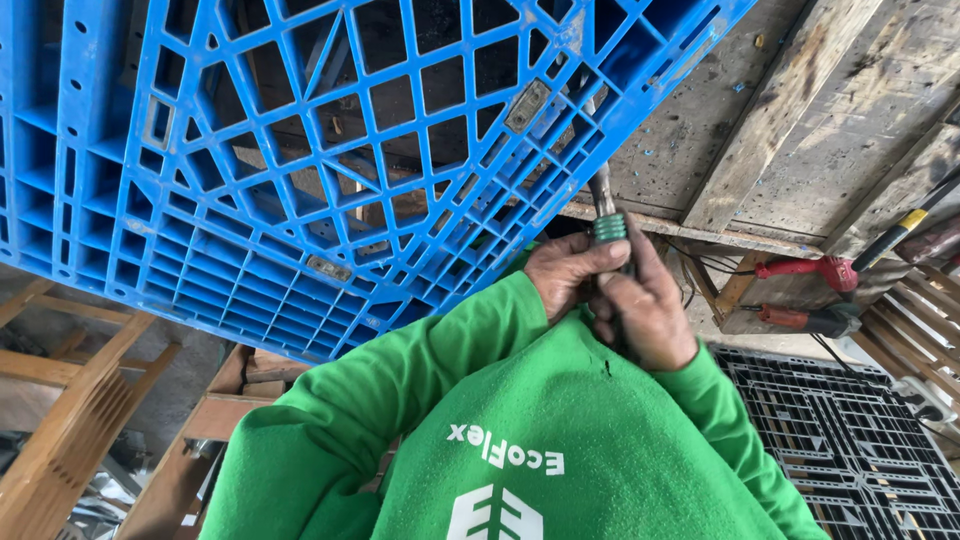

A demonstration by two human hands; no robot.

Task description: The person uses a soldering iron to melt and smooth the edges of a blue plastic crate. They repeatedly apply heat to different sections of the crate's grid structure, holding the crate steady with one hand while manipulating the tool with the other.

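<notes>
Both hands close around one tool: the left hand [570,275] wraps its fingers shut about the handle just under the green collar, and the right hand [645,310] clamps tight over the lower handle, so neither grip is open at all. Held so, the hand tool [607,215], a dark metal shaft with a green ribbed collar, points upward with its tip against the near edge of the blue plastic pallet [300,150]; whether it is a driver, a chisel or a heated iron I cannot tell. From the head camera, the blue pallet stands tilted and fills the upper left, its open grid showing two small metal plates fastened to the ribs, one near the tool tip [527,106] and one lower down [329,268]. My judgement is that the step in hand is working the pallet's edge or a fastening there, with the tool already seated; the next move likely calls for steady two-handed pressure along the shaft, keeping it from slipping off the rib. Counting: one blue pallet, one black pallet [850,440] lying flat to the lower right of the blue one, one tool in the hands, two metal plates. Right of the blue pallet, two red-handled power tools [815,270] rest against the wooden boards [790,110], and wooden frames [80,400] sit below the pallet's left side. Green sleeves [430,370] cover both arms.
</notes>
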